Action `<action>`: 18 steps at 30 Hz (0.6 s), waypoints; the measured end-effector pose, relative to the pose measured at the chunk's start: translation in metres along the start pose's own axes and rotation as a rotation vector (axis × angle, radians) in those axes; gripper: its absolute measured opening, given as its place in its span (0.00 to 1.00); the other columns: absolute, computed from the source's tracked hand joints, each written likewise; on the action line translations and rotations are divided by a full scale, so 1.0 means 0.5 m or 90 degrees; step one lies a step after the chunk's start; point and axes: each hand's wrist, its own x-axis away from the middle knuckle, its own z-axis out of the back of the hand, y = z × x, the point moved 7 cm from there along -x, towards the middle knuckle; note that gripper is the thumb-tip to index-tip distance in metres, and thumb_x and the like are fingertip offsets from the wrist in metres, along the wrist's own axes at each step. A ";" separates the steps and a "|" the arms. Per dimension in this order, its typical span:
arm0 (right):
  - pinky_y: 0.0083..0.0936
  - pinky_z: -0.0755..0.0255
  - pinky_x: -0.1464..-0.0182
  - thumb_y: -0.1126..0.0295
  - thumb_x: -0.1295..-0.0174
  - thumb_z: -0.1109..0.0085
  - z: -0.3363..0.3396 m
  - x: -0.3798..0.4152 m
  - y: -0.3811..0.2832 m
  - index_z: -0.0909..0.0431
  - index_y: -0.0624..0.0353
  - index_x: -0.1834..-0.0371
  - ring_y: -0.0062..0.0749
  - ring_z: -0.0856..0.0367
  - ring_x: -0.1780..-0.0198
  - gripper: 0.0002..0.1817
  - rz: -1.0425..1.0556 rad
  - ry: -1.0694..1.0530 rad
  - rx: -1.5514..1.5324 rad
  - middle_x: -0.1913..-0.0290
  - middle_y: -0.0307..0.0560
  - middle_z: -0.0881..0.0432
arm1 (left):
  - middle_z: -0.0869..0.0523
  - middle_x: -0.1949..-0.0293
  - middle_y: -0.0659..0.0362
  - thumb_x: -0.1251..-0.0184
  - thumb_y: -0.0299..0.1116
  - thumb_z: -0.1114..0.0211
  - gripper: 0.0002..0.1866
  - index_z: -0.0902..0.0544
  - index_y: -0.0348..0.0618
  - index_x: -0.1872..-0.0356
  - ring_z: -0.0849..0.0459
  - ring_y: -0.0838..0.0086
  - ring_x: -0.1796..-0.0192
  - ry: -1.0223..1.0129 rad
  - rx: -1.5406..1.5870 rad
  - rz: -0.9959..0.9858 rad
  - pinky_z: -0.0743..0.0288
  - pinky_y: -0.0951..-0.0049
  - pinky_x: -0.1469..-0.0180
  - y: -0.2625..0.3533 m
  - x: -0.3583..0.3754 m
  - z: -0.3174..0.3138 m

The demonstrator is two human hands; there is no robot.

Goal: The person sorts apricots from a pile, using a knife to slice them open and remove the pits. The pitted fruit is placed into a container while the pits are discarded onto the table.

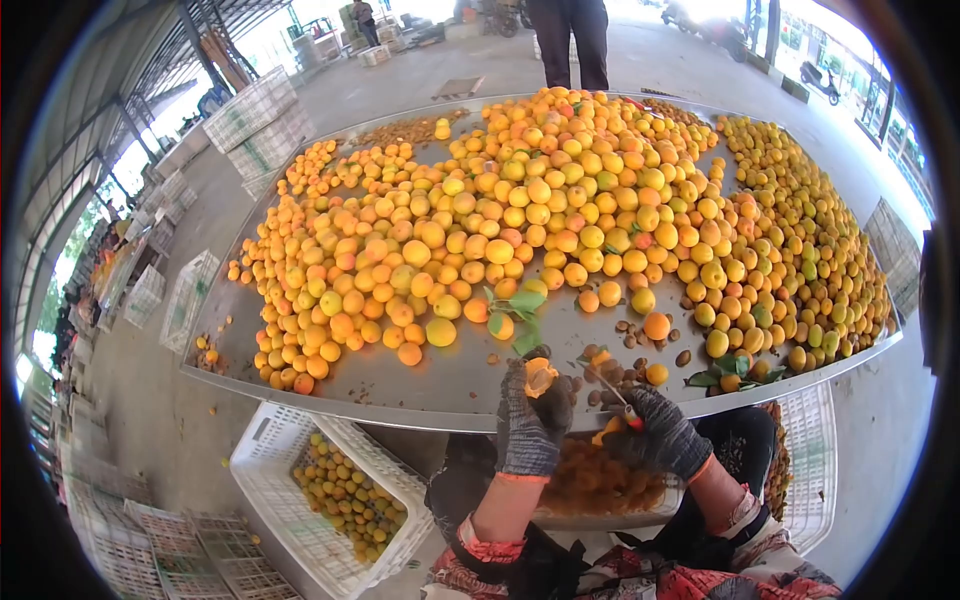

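My left hand (532, 425), in a dark grey work glove, is closed around a cut apricot (541, 377) at the table's near edge, its orange flesh facing up. In my right hand (664, 437), gloved alike, is a small knife (606, 382) with a red handle, its thin blade pointing up and left toward the other hand. An orange apricot piece (606, 431) shows beside the right fingers. Brown pits (630, 372) lie on the metal table (440, 385) around the blade. Below my hands, a container holds many opened apricots (595, 475).
A large heap of apricots (560, 180) covers much of the table, with leaves (520, 310) among them. A white crate (265, 440) of greener fruit stands lower left, another crate (815, 450) lower right. Beyond the table stands a person (570, 40). Stacked crates (255, 120) are at left.
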 end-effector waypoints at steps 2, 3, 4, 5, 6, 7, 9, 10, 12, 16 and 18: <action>0.29 0.31 0.53 0.65 0.54 0.32 0.009 -0.020 0.008 0.29 0.58 0.47 0.40 0.25 0.55 0.28 -0.079 -0.049 -0.019 0.56 0.51 0.25 | 0.22 0.70 0.55 0.38 0.47 0.44 0.20 0.25 0.41 0.56 0.22 0.71 0.72 0.028 0.020 0.028 0.22 0.76 0.67 -0.010 -0.009 0.012; 0.29 0.31 0.53 0.65 0.53 0.33 0.002 -0.020 0.021 0.29 0.58 0.47 0.40 0.25 0.55 0.28 -0.154 -0.100 -0.037 0.57 0.51 0.24 | 0.22 0.70 0.55 0.38 0.47 0.44 0.20 0.25 0.41 0.56 0.22 0.71 0.72 0.057 0.043 0.052 0.23 0.79 0.71 -0.017 -0.010 0.019; 0.29 0.31 0.53 0.65 0.53 0.33 -0.001 -0.020 0.024 0.29 0.58 0.47 0.40 0.25 0.55 0.28 -0.154 -0.100 -0.037 0.57 0.51 0.24 | 0.22 0.70 0.55 0.38 0.47 0.44 0.20 0.25 0.41 0.56 0.22 0.71 0.72 0.057 0.042 0.051 0.23 0.79 0.71 -0.017 -0.010 0.016; 0.28 0.30 0.53 0.66 0.52 0.34 -0.009 -0.019 0.024 0.29 0.59 0.48 0.37 0.24 0.56 0.26 -0.121 -0.109 -0.018 0.57 0.50 0.24 | 0.22 0.70 0.56 0.38 0.48 0.44 0.21 0.25 0.40 0.56 0.22 0.72 0.72 0.083 0.020 0.039 0.23 0.80 0.73 -0.014 -0.009 0.018; 0.26 0.30 0.53 0.67 0.50 0.35 -0.019 -0.017 0.025 0.28 0.59 0.49 0.35 0.24 0.56 0.24 -0.088 -0.117 0.000 0.58 0.49 0.23 | 0.22 0.70 0.56 0.39 0.49 0.44 0.21 0.25 0.40 0.57 0.22 0.72 0.72 0.109 -0.002 0.027 0.24 0.81 0.75 -0.011 -0.008 0.023; 0.26 0.30 0.53 0.67 0.50 0.35 -0.029 -0.010 0.033 0.28 0.59 0.49 0.35 0.24 0.56 0.24 -0.087 -0.118 0.000 0.58 0.49 0.23 | 0.22 0.70 0.56 0.39 0.49 0.44 0.21 0.25 0.40 0.57 0.22 0.72 0.72 0.109 -0.001 0.026 0.24 0.81 0.75 -0.009 -0.009 0.025; 0.25 0.28 0.53 0.71 0.47 0.38 -0.049 0.005 0.051 0.29 0.61 0.50 0.30 0.23 0.58 0.20 -0.090 -0.092 -0.151 0.58 0.46 0.22 | 0.21 0.69 0.57 0.39 0.50 0.44 0.21 0.24 0.41 0.59 0.21 0.73 0.72 0.088 -0.010 0.045 0.23 0.80 0.75 -0.009 -0.011 0.025; 0.25 0.28 0.53 0.71 0.47 0.38 -0.064 0.008 0.066 0.29 0.61 0.50 0.30 0.23 0.58 0.20 -0.090 -0.094 -0.152 0.58 0.46 0.22 | 0.21 0.69 0.57 0.39 0.50 0.44 0.21 0.24 0.41 0.59 0.21 0.73 0.72 0.090 -0.010 0.045 0.23 0.80 0.75 -0.008 -0.009 0.021; 0.25 0.28 0.53 0.75 0.44 0.42 -0.066 0.015 0.097 0.29 0.62 0.50 0.27 0.24 0.58 0.18 -0.118 0.017 -0.222 0.58 0.43 0.22 | 0.21 0.69 0.60 0.40 0.51 0.44 0.20 0.24 0.42 0.62 0.21 0.75 0.73 0.105 -0.005 0.034 0.23 0.81 0.76 -0.008 -0.001 0.008; 0.26 0.26 0.67 0.66 0.43 0.42 0.011 -0.021 0.032 0.31 0.60 0.54 0.30 0.20 0.64 0.16 -0.231 0.145 -0.580 0.66 0.44 0.22 | 0.21 0.69 0.61 0.39 0.50 0.45 0.20 0.23 0.42 0.63 0.20 0.76 0.73 0.068 -0.038 0.052 0.25 0.82 0.78 -0.022 -0.010 0.019; 0.23 0.26 0.68 0.66 0.42 0.42 0.027 -0.049 0.019 0.30 0.59 0.54 0.26 0.21 0.65 0.16 -0.195 0.223 -0.646 0.66 0.41 0.22 | 0.21 0.69 0.61 0.38 0.49 0.46 0.19 0.24 0.42 0.63 0.20 0.77 0.74 0.057 -0.089 0.033 0.25 0.84 0.79 -0.027 -0.019 0.023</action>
